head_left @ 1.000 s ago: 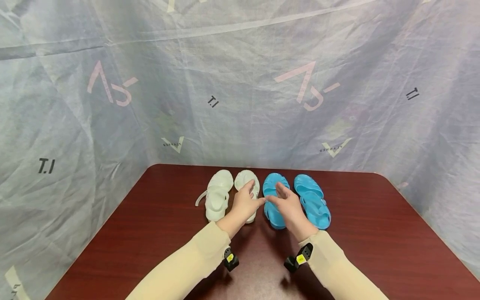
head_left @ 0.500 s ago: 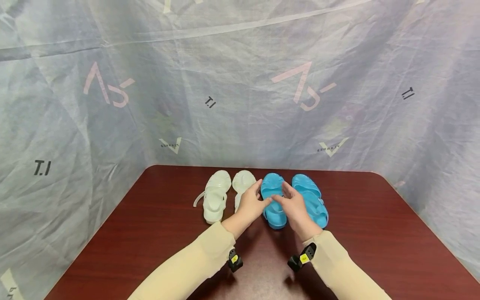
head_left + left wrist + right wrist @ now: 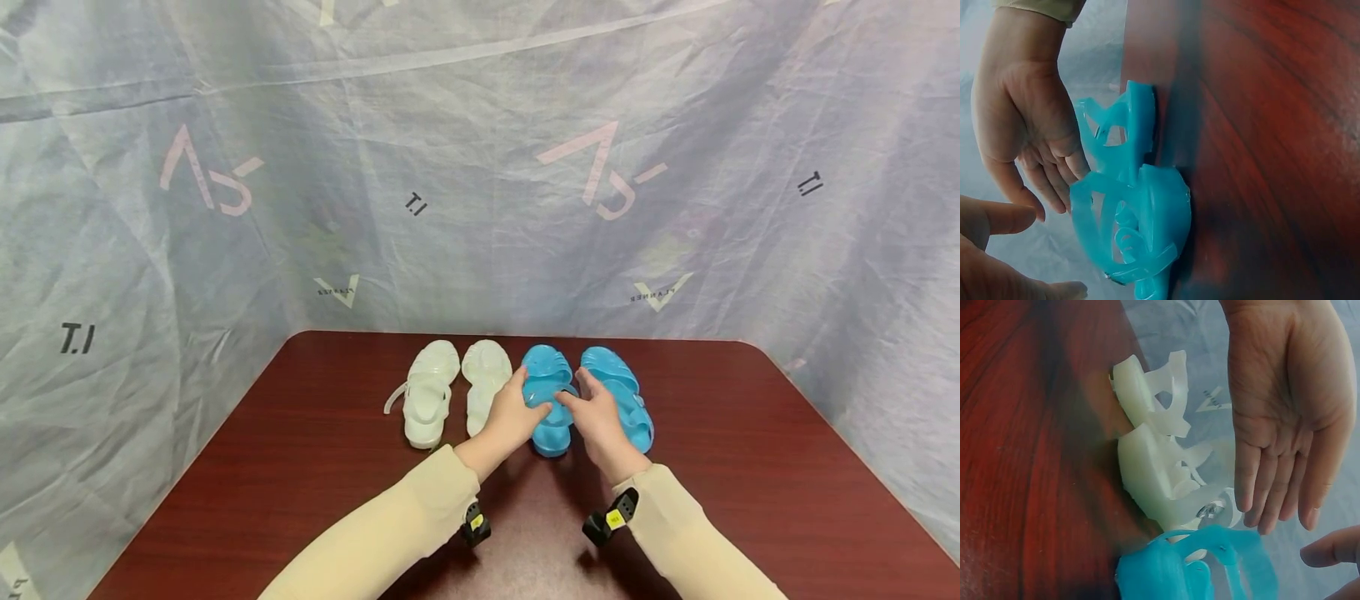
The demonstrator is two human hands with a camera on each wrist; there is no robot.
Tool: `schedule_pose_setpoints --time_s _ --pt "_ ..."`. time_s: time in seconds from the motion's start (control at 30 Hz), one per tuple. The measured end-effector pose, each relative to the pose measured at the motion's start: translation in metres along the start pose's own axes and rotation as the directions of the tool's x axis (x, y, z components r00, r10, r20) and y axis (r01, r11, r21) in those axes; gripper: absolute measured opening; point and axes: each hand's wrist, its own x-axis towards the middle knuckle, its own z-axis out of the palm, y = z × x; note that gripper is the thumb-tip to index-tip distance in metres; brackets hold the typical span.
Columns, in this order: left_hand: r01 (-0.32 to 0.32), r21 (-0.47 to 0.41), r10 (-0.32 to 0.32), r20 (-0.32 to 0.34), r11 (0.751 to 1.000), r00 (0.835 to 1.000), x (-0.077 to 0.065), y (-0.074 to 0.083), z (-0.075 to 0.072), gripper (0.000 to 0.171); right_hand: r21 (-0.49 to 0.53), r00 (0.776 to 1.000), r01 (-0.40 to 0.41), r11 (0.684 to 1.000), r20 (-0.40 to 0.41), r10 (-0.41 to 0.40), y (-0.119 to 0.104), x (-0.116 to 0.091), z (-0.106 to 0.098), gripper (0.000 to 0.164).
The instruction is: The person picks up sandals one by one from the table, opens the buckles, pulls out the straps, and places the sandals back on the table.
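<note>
My left hand [image 3: 510,414] and right hand [image 3: 597,417] hover on either side of the left blue sandal [image 3: 551,439], palms turned toward each other. Their thumbs point inward over its strap, with fingers extended; contact with the sandal cannot be made out. Behind my right hand lies the second blue sandal [image 3: 609,362], partly covered. In the left wrist view, the nearer blue sandal [image 3: 1169,212] stands just past my left thumb and finger, with the right palm [image 3: 1029,119] opposite. The right wrist view shows the left palm [image 3: 1291,406] above that blue sandal [image 3: 1154,575].
Left of the hands stand two white sandals, one [image 3: 426,408] with a loose strap sticking out and another [image 3: 486,360] partly behind my left hand. All rest near the far edge of the dark red table [image 3: 315,467]. A printed grey cloth [image 3: 465,167] hangs behind.
Both hands have shifted right in view, the left one farther, from in front of the white sandal to beside the left blue sandal. The sandals stay where they were on the table.
</note>
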Motion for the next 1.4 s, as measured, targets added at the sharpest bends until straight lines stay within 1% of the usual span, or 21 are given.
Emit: schedule_pose_setpoints --time_s 0.2,0.3,0.47,0.67,0.77,0.9,1.0,1.13,1.23,1.3,1.4 --pt "0.059 0.022 -0.06 0.033 0.998 0.998 -0.001 -0.005 0.01 0.076 0.001 1.0 -0.028 1.0 -0.007 0.028 0.006 0.002 0.001 0.07" --pt "0.071 0.031 -0.073 0.051 0.997 0.996 0.0 -0.009 0.015 0.078 -0.009 0.999 -0.037 0.999 -0.014 0.037 0.008 0.003 0.001 0.066" --pt "0.083 0.021 -0.084 0.061 0.996 0.995 0.0 -0.013 0.023 0.078 -0.009 0.999 -0.05 0.999 -0.019 0.05 0.011 0.003 -0.001 0.061" --pt "0.142 0.002 -0.141 0.063 0.99 0.988 -0.001 -0.016 0.031 0.08 0.025 0.996 -0.093 0.995 -0.001 0.093 0.018 0.005 -0.002 0.056" --pt "0.164 -0.021 -0.162 0.058 0.986 0.985 -0.002 -0.018 0.034 0.08 0.042 0.994 -0.107 0.993 0.003 0.107 0.02 0.005 -0.002 0.054" --pt "0.177 -0.073 -0.173 0.057 0.982 0.983 -0.002 -0.02 0.035 0.077 0.088 0.991 -0.131 0.987 0.016 0.13 0.022 0.004 -0.001 0.054" --pt "0.175 -0.11 -0.17 0.057 0.978 0.984 -0.002 -0.022 0.036 0.073 0.138 0.988 -0.156 0.978 0.032 0.153 0.023 0.003 -0.001 0.054" --pt "0.166 -0.145 -0.159 0.053 0.975 0.986 -0.003 -0.023 0.036 0.073 0.161 0.986 -0.166 0.973 0.041 0.162 0.024 0.002 -0.001 0.054" --pt "0.177 -0.155 -0.17 0.057 0.972 0.984 -0.004 -0.023 0.036 0.074 0.164 0.986 -0.168 0.972 0.046 0.162 0.024 0.002 -0.002 0.055" --pt "0.195 -0.152 -0.188 0.062 0.969 0.98 -0.004 -0.023 0.036 0.074 0.164 0.986 -0.166 0.972 0.052 0.16 0.025 0.002 -0.002 0.055" --pt "0.201 -0.135 -0.195 0.052 0.97 0.979 -0.003 -0.022 0.036 0.074 0.165 0.986 -0.162 0.973 0.059 0.154 0.026 0.002 -0.004 0.055"
